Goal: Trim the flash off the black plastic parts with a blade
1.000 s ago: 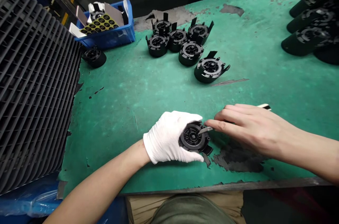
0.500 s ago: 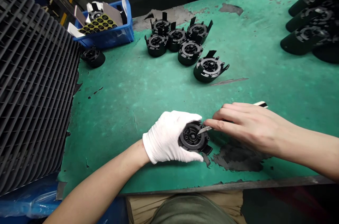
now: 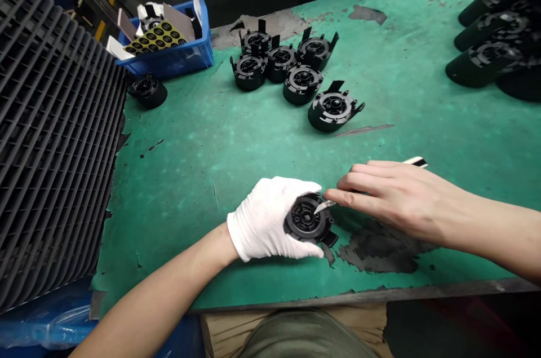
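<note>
My left hand [image 3: 270, 220], in a white glove, is wrapped round a round black plastic housing [image 3: 309, 219] near the front of the green table. The housing's ringed face with spokes is turned up towards me, and a tab sticks out at its lower right. My bare right hand [image 3: 380, 191] is closed on a utility knife [image 3: 416, 162], whose pale handle end shows behind the knuckles. The blade tip lies over the face of the housing, right of its centre; whether it touches cannot be made out.
Several similar black housings [image 3: 302, 80] stand in a group at the table's far middle. More black parts [image 3: 482, 62] crowd the right edge. A blue bin [image 3: 181, 59] holds a yellow sheet of round stickers [image 3: 158, 38]; one housing [image 3: 147, 91] sits before it. Dark grilles [image 3: 51, 138] line the left.
The knife has shifted very slightly left and up with my right hand, its blade still over the housing. My left hand and the housing stay nearly in place.
</note>
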